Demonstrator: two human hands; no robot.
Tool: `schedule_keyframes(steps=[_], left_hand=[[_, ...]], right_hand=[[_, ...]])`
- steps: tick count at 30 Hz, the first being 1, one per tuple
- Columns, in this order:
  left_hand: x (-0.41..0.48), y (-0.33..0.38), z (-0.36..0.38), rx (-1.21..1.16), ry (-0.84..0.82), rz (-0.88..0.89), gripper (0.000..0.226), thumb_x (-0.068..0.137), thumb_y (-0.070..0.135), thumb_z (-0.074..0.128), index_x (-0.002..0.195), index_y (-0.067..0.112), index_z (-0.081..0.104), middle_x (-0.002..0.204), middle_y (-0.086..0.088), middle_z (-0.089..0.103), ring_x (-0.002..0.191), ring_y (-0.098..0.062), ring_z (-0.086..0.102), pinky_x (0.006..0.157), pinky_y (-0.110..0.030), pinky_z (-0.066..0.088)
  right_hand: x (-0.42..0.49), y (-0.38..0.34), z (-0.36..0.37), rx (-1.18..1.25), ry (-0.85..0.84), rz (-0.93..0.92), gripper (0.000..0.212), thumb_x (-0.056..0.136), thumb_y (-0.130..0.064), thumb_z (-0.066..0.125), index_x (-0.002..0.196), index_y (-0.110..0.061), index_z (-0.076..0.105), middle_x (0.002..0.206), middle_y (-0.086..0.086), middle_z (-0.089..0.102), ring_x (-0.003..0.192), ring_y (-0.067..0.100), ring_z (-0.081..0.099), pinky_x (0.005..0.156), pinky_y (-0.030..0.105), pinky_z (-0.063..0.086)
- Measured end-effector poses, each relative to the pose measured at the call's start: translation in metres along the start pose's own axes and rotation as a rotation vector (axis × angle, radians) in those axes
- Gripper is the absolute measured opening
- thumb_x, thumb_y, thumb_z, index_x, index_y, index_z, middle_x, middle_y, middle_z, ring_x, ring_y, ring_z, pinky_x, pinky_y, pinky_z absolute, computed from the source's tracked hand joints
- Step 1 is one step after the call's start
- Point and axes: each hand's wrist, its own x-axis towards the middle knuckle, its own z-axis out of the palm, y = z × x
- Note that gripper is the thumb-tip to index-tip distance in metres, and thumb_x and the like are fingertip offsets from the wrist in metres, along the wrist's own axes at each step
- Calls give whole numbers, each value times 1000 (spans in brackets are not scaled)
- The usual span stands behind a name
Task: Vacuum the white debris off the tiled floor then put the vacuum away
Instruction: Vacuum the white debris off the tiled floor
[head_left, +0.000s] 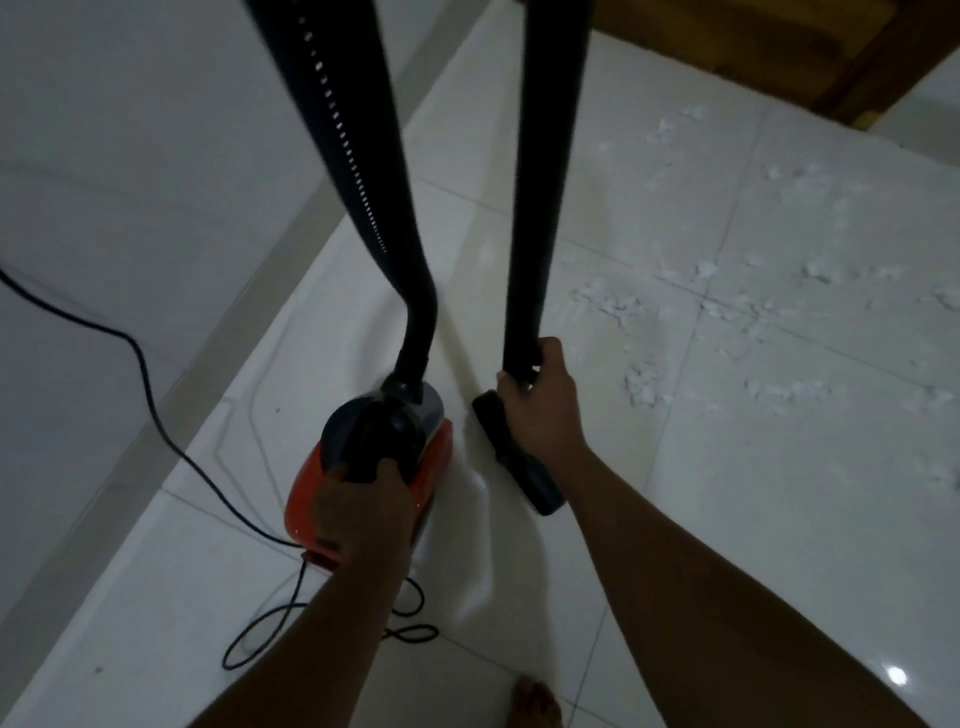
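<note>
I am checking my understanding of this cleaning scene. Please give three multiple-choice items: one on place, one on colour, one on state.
1. Where does the white debris lie?
A. right of the vacuum
B. on the power cord
C. under the bare foot

2. The vacuum body is:
A. blue
B. red-orange
C. yellow

3. The left hand is:
A. open
B. on the cord
C. gripping the vacuum handle

Answers: 1 A, scraps are scattered on the right tiles; 2 B, its shell is red-orange; 3 C, fingers wrap the black handle.

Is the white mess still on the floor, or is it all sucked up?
Still on the floor. White bits lie scattered across the tiles to the right of the right hand, which holds the black tube.
</note>
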Motion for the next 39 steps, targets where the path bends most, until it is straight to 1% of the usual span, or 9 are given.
schedule_keyframes(steps=[5,9,12,15,20,27,32,37,39], left_hand=[[-44,76,-4,-81,-381,428,17,95,25,60,112,21,58,92,12,60,77,17,58,62,-1,44],[-61,143,-1,-100,-542,620,78,85,46,68,150,22,31,141,8,51,122,-6,55,95,-24,50],[-72,183,-5,-218,-514,675,62,87,35,72,139,16,44,118,8,64,106,-5,65,88,-23,56],[-77,207,-10,-299,-423,658,18,89,29,71,104,26,61,89,10,69,85,-5,69,85,-28,55],[-98,209,-36,-296,-409,539,28,89,29,70,113,16,63,102,1,70,100,-13,69,97,-40,54],[-159,240,-122,-350,-405,542,6,92,20,66,98,19,65,81,11,71,79,-1,70,69,-17,55],[-212,253,-192,-299,-403,486,12,92,20,64,102,15,68,83,13,72,80,12,66,63,1,45],[-251,215,-254,-92,-515,583,20,96,37,49,110,33,63,85,26,71,82,19,62,69,-6,47],[-250,203,-280,170,-531,861,34,97,50,38,130,50,47,101,18,74,93,7,68,80,-32,59]], right_hand=[[-14,-5,5,46,-2,49,26,93,-10,62,108,-22,44,85,-4,59,67,9,60,48,11,42],[-31,-4,10,112,-37,102,23,90,-8,59,103,-23,48,86,8,63,69,25,64,52,37,50],[-44,-1,11,70,-44,101,23,90,-7,59,102,-23,49,84,2,61,67,17,62,53,30,48],[-56,0,16,72,-58,150,22,91,-9,60,105,-24,51,87,-2,63,73,17,64,61,35,54],[-81,-43,11,253,13,369,40,100,-10,53,138,-19,49,112,-6,58,91,6,59,70,14,43],[-143,-153,-23,901,-102,816,46,100,-60,47,107,-19,68,77,-2,68,67,12,59,62,27,45],[-172,-230,-38,1307,-174,855,81,73,-73,71,127,-14,63,116,13,75,112,28,70,109,46,45],[-184,-263,-48,1433,-116,1071,56,87,-23,70,135,0,50,120,26,70,100,36,72,82,43,62],[-189,-266,-47,1452,-62,1067,50,94,-9,59,142,-3,46,123,29,66,92,39,71,56,44,62]])
